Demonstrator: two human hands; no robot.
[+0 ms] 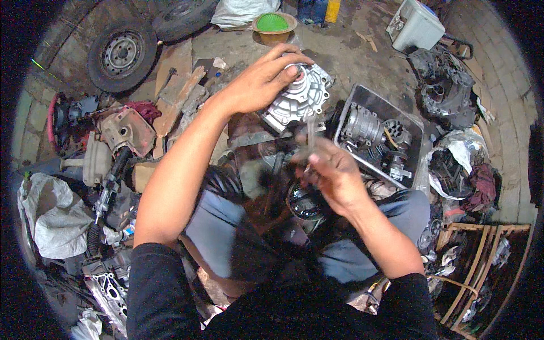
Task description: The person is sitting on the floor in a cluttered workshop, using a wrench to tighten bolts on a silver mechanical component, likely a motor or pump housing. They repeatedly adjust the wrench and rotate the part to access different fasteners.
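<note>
The left grip (pixel 262 80) is clasping a ribbed metal housing (pixel 306 101), covering its edge; the right grip (pixel 334 173) is blurring, closure impossible to tell.

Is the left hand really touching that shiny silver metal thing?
Touching. The head view shows the left hand on the silver metal part, its thumb laid against the upper end.

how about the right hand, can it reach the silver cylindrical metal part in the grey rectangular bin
Probably yes: the right hand is near the open bin, nothing visibly covers the silver part, but the hand's grip seems occupied.
</note>
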